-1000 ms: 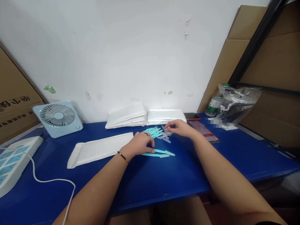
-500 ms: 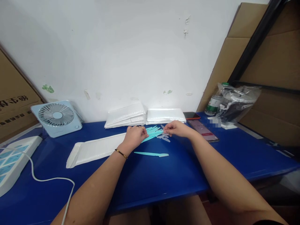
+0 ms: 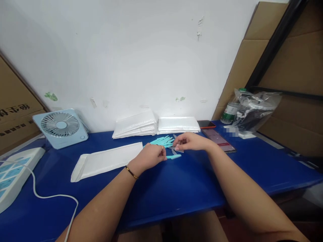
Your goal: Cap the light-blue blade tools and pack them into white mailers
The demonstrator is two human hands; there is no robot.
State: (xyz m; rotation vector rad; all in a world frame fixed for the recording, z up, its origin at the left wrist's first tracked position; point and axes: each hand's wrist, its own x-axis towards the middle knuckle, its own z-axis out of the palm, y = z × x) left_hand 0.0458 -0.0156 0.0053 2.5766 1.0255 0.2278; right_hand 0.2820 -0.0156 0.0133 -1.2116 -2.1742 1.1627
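In the head view, my left hand pinches a turquoise eyebrow razor just above the table, its head pointing right. A fanned heap of the same turquoise razors lies just behind, partly covered by that hand. My right hand is curled at the right side of the heap, thumb and fingers brought together. Small translucent plastic pieces lie around its fingertips; what it pinches is too small to make out. Left of my left hand, a long white padded envelope lies flat.
Two stacks of white padded envelopes, a left stack and a right stack, stand against the wall. Two phones, a near phone and a far phone, lie right. A blue fan, a white cable, and a bottle flank the blue table.
My left hand has come off the heap, moved nearer and right, and taken up the single razor that lay in front. My right hand has shifted slightly, staying by the translucent pieces.
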